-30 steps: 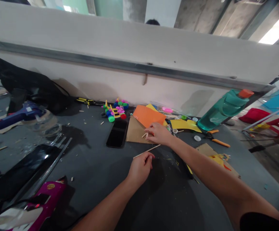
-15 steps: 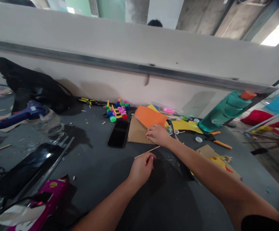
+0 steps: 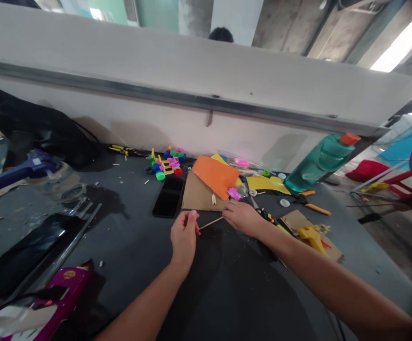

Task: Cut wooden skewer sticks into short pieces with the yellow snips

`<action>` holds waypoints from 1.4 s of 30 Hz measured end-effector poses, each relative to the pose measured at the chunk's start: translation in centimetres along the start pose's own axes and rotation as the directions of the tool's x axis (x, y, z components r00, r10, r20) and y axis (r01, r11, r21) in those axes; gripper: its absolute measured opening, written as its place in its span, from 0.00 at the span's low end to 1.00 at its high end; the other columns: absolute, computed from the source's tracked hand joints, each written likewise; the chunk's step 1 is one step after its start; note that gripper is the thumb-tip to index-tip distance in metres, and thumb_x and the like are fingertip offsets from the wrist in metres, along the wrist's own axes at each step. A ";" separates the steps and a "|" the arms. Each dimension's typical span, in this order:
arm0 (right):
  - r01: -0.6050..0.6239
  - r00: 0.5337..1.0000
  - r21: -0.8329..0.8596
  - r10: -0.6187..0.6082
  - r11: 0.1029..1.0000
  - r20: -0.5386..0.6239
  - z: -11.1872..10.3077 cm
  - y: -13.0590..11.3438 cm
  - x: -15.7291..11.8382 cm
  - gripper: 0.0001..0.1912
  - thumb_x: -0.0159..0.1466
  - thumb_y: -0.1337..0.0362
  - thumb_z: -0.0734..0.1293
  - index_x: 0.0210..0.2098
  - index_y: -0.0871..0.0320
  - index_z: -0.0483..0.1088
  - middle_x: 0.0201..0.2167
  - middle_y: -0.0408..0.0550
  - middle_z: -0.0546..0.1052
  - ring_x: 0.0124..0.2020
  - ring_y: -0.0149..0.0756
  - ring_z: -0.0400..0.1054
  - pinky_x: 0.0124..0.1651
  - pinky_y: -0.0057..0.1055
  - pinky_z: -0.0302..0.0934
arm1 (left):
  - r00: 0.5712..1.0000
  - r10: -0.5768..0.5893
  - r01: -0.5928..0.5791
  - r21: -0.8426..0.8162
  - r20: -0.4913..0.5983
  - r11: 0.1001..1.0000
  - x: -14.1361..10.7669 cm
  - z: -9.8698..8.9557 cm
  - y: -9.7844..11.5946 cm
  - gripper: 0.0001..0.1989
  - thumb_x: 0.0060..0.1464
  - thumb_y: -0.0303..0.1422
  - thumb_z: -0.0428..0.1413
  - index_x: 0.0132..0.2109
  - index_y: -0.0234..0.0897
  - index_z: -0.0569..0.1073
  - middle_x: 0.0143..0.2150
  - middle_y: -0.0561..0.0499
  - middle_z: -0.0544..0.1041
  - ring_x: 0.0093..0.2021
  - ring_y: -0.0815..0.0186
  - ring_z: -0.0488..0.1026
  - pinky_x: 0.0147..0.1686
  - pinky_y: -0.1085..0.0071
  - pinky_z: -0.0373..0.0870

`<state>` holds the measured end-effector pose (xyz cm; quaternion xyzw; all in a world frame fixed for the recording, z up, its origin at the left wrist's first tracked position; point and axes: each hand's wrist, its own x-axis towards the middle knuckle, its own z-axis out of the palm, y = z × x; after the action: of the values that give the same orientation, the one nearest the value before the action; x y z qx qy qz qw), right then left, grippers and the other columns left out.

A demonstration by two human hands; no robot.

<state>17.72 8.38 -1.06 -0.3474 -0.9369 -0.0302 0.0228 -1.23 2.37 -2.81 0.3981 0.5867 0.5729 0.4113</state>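
1. A thin wooden stick (image 3: pixel 211 223) spans the gap between the 2 hands, slanting upward from left to right, in front of the cardboard piece.
2. Left hand (image 3: pixel 184 234): its grip is clamped on the stick's left end, thumb pointing up and fingers curled.
3. Right hand (image 3: pixel 243 219): its grip is clamped on the stick's right end, knuckles upward; the fingertips are partly hidden.
4. The cardboard piece (image 3: pixel 195 195) lies flat on the tabletop (image 3: pixel 128 251) just beyond the hands. An orange sheet (image 3: pixel 216 174) overlaps its far part, and small wooden bits (image 3: pixel 213 199) rest on it.
5. A black phone (image 3: pixel 168 197) lies just left of the cardboard piece, with colourful toy parts (image 3: pixel 166 166) behind it.
6. To the right, a teal bottle (image 3: pixel 317 165) with an orange cap leans toward the wall (image 3: pixel 177 123); orange-handled pliers (image 3: pixel 317 209) lie near its base.
7. A blue glue gun (image 3: pixel 37 165) is at far left, well apart from both hands.
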 end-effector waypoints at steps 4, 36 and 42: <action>-0.075 0.996 0.018 0.075 0.997 -0.039 -0.3 -0.2 -0.6 0.07 0.60 0.68 0.60 0.32 0.60 0.70 0.33 0.54 0.72 0.40 0.40 0.63 0.42 0.32 0.57 | 0.998 0.037 -0.042 -0.083 -0.056 0.996 0.6 -0.3 -0.5 0.15 0.53 0.43 0.51 0.29 0.35 0.67 0.20 0.58 0.63 0.21 0.73 0.62 0.22 0.78 0.63; -0.351 0.594 0.912 0.803 0.210 0.044 -0.7 -6.4 -12.2 0.07 0.54 0.59 0.68 0.29 0.56 0.72 0.24 0.43 0.72 0.26 0.32 0.64 0.28 0.27 0.57 | 0.971 -0.054 0.133 -0.336 0.233 0.932 -4.9 0.9 3.0 0.07 0.46 0.33 0.60 0.32 0.33 0.74 0.30 0.48 0.79 0.28 0.65 0.76 0.30 0.68 0.75; -0.003 0.376 0.999 0.926 -0.035 0.034 -0.6 -6.8 -12.0 0.07 0.50 0.63 0.72 0.26 0.57 0.71 0.17 0.38 0.67 0.16 0.23 0.56 0.19 0.22 0.49 | 0.951 -0.177 0.259 -0.337 0.254 0.905 -4.2 1.2 2.0 0.09 0.45 0.34 0.61 0.33 0.32 0.74 0.26 0.50 0.77 0.25 0.69 0.73 0.26 0.73 0.73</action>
<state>22.44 -4.62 -1.49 -0.5525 -0.4096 0.4159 0.5950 1.30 -1.12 -0.74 0.3063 0.4621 0.5751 0.6016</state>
